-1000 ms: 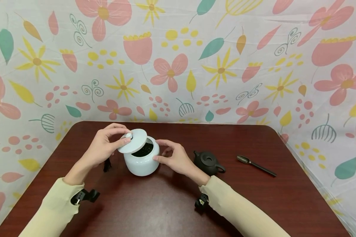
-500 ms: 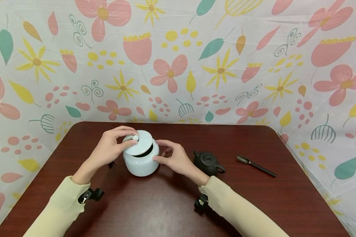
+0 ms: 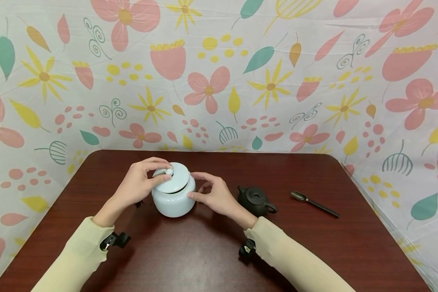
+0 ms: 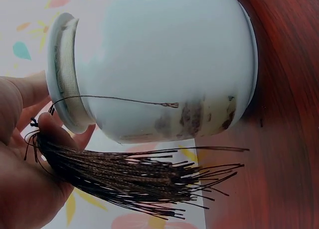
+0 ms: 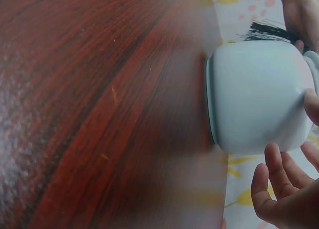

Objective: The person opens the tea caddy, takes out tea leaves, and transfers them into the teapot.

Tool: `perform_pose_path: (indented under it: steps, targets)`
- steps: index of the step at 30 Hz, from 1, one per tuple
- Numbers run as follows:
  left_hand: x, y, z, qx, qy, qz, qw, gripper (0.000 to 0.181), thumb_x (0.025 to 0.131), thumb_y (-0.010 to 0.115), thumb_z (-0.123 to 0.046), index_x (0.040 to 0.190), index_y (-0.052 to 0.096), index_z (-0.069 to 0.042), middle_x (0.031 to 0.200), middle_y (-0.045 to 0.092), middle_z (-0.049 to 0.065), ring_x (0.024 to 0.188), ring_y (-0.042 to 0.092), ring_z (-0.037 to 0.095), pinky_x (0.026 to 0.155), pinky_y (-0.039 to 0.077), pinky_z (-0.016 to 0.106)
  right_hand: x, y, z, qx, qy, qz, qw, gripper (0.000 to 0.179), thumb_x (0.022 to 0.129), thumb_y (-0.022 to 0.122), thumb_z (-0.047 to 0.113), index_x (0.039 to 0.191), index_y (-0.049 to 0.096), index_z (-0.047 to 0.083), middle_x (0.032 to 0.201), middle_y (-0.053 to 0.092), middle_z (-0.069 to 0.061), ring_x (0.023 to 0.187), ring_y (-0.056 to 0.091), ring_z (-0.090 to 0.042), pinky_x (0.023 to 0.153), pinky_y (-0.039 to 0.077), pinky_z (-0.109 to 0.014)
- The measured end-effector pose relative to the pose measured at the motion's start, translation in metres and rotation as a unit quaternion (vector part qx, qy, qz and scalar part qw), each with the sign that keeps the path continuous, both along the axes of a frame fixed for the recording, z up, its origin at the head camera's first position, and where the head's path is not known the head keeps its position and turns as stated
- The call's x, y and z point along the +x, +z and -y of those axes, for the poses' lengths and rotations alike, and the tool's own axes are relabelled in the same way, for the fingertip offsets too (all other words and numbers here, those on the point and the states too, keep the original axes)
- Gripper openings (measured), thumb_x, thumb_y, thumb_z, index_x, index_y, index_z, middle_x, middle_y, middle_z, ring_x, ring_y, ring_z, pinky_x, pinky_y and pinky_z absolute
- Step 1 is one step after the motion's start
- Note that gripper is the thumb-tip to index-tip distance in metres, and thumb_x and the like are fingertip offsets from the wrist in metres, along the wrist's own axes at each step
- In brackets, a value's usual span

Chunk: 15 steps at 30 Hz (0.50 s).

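A white porcelain jar (image 3: pixel 173 205) stands upright on the table, left of the middle. My left hand (image 3: pixel 138 184) pinches the knob of its white lid (image 3: pixel 178 181) from above. The lid sits over the mouth, slightly tilted, with a thin dark gap along the near right rim. A pale band (image 4: pixel 68 72) runs round the lid's underside in the left wrist view. From the knob hangs a dark tassel (image 4: pixel 124 174) against the left palm. My right hand (image 3: pixel 219 198) holds the jar's right side between thumb and fingers. The jar's contents are hidden.
A dark clay teapot (image 3: pixel 256 200) rests just right of the right wrist, its handle toward the near right. Farther right lies a tea scoop (image 3: pixel 315 204) with a dark handle. The brown table (image 3: pixel 204 259) ends at a floral cloth (image 3: pixel 219 81) behind.
My left hand has brought the lid rightward and down over the jar, covering the dark leaves that showed inside. The gap at the rim has narrowed. The right hand has stayed on the jar.
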<state>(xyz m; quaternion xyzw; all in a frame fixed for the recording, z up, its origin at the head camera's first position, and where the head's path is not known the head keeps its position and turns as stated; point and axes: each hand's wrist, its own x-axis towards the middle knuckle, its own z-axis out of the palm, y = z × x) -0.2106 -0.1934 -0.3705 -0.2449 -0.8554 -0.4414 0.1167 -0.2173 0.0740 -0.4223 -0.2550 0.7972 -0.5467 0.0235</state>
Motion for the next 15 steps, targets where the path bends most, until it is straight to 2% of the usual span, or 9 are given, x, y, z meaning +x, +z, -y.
perform_pose_path:
  steps: [15]
  targets:
    - [0.0001,-0.0006,-0.0034,-0.022,0.002,0.003,0.9998,0.023,0.091,0.084,-0.007,0.114,0.082,-0.013,0.122,0.071,0.0,0.119,0.064,0.02,0.087,0.051,0.04,0.0005,-0.0001,0.0,0.005,0.0,0.003,1.0,0.054,0.092,0.085,0.016,0.142,0.066,0.016,0.134,0.067,0.002,0.089,0.067,-0.018,0.068,0.055,-0.031]
